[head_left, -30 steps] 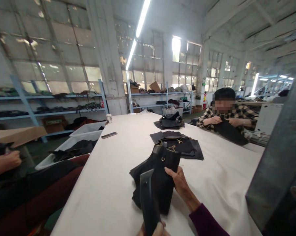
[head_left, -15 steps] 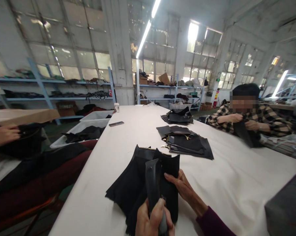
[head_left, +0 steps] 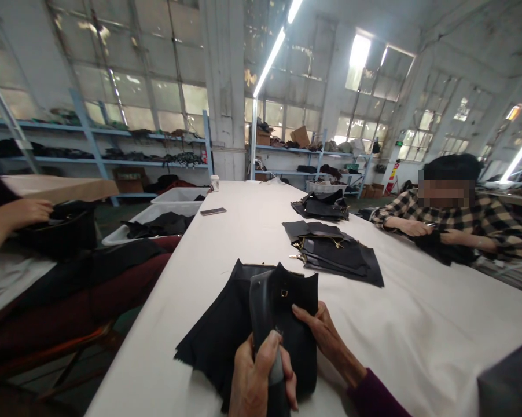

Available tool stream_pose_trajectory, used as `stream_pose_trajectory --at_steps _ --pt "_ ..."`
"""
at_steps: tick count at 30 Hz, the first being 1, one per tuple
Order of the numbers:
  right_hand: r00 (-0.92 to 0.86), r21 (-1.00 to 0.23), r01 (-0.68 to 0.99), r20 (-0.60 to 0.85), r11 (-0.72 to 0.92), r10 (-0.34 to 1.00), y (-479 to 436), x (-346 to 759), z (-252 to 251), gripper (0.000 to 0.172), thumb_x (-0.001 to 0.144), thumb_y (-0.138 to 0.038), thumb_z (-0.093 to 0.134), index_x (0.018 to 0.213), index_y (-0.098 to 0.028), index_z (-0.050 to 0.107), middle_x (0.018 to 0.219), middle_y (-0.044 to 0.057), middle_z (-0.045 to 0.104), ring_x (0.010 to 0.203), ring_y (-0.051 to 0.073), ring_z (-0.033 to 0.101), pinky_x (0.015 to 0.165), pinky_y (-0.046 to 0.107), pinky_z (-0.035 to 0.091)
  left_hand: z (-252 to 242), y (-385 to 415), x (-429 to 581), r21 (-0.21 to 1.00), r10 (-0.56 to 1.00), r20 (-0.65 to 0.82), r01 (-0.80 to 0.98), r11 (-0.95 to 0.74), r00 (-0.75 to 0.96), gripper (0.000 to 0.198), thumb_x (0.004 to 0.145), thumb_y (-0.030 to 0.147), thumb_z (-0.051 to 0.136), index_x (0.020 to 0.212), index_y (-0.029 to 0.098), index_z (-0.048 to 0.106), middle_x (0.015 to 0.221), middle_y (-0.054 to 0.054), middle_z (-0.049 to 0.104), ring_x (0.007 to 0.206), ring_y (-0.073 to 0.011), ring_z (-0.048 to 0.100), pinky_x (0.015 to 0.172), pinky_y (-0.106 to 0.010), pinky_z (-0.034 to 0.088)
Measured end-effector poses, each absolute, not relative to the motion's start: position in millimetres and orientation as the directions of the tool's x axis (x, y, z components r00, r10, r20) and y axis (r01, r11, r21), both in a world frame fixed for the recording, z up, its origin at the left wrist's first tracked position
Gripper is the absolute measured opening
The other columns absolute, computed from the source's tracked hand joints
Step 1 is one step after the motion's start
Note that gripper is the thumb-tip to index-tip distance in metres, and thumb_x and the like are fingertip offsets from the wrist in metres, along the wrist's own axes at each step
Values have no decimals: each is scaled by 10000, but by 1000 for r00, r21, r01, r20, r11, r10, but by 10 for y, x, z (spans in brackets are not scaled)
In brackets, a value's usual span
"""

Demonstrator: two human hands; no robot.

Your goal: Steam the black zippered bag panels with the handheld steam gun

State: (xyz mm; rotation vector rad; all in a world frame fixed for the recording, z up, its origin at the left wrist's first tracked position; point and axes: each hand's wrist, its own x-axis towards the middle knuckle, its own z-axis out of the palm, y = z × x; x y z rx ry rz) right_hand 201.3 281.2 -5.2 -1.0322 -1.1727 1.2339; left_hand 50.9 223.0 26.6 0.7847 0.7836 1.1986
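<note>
Low in the middle of the view, my left hand (head_left: 256,376) is wrapped round a long, smooth, dark strip (head_left: 261,304) that looks like leather, thumb on top. This strip lies over a black bag piece (head_left: 303,347), which carries a small gold-coloured metal fitting (head_left: 284,293). My right hand (head_left: 326,333), below a purple sleeve, pinches the right edge of the bag piece, its thumb on the front and its fingers behind. Black fabric (head_left: 217,330) spreads out to the left over the white table (head_left: 157,341). Whether the strip is joined to the bag piece is hidden.
Black zipped pieces (head_left: 334,252) lie stacked further up the table, with another black pile (head_left: 320,205) behind. A phone (head_left: 213,211) and a cup (head_left: 214,183) are by the left edge. Co-workers (head_left: 454,214) (head_left: 30,214) sit at both sides. White bins (head_left: 113,236) stand at left.
The strip has tilted left, and the gold-coloured fitting shows more fully. My left hand has shifted slightly left and up. The right-hand co-worker's hands and black piece are lower.
</note>
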Motion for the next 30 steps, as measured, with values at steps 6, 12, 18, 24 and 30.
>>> stream_pose_trajectory --at_steps 6,12,18,24,30 --pt "-78 -993 -114 33 24 996 2791 1981 -42 355 716 -445 681 648 -130 533 547 -34 437 469 63 355 426 200 299 293 2203 551 867 968 -109 -456 203 224 321 812 471 521 750 158 490 445 53 533 286 -91 481 291 -208 434" --pt "101 -973 -229 -19 4 995 2840 1999 -134 314 680 -405 726 723 -141 561 615 -30 494 520 80 426 459 200 362 298 2156 592 864 941 -184 -409 293 284 378 780 520 546 725 149 495 417 54 517 283 -75 475 281 -175 421" --pt "91 -983 -183 -14 3 996 2829 2021 -104 326 664 -407 736 768 -133 594 627 -17 529 517 92 455 462 211 382 296 2191 572 860 957 -140 -448 245 254 346 794 499 536 735 162 483 437 58 528 288 -95 484 285 -213 438" --pt "-6 -984 -176 -40 -40 999 2820 2038 -76 319 648 -406 747 688 -125 600 587 -11 527 494 88 451 452 210 374 321 2255 464 906 984 -91 -398 146 153 320 827 468 493 726 165 509 344 30 525 282 -128 472 319 -233 401" --pt "92 -978 -206 -43 -23 995 2849 2046 -101 339 641 -428 746 645 -132 581 570 -10 523 481 89 443 444 211 366 259 2234 484 893 975 -102 -415 176 196 332 832 475 481 717 165 511 355 16 545 283 -135 485 319 -237 410"
